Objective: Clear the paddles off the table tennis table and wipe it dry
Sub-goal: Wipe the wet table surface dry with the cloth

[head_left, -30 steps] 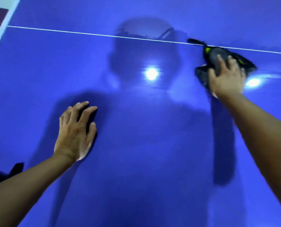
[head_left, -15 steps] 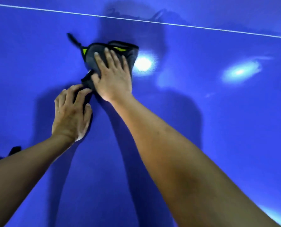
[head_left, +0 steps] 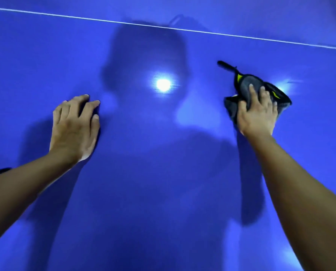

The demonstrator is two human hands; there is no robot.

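The blue table tennis table fills the head view. My right hand presses down on a bunched grey and black cloth with yellow-green trim and a black strap, at the right of the table. My left hand lies flat on the bare table surface at the left, fingers slightly spread, holding nothing. No paddle is in view.
A thin white line runs across the table near the top. Bright light reflections shine on the surface between my hands. A small dark object peeks out behind my left forearm at the left edge.
My right hand has swept the cloth from beside my left hand back to the right. The left hand has stayed planted on the table.
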